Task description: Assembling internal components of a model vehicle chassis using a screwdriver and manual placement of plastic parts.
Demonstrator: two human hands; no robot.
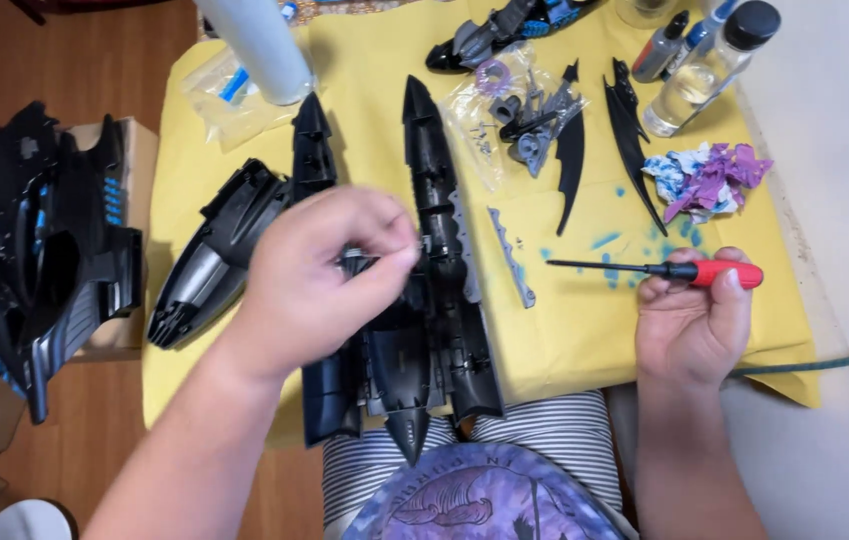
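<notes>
Left hand (319, 275) pinches a small grey part (356, 262) onto the black toy hull (434, 300); at 3 o'clock, right hand (689, 320) grips a red-handled screwdriver (659, 270), seemingly mid-assembly.

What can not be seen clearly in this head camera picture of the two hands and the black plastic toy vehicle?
- Small grey part pinched by the left hand: blurred and covered by the fingers.
- Middle of the long black plastic toy vehicle body: hidden behind that hand.
- White cylinder: cut by the top edge.
- Small bits in the clear plastic bag: too small.
- Red-handled screwdriver: handle partly wrapped by the right hand.
</notes>
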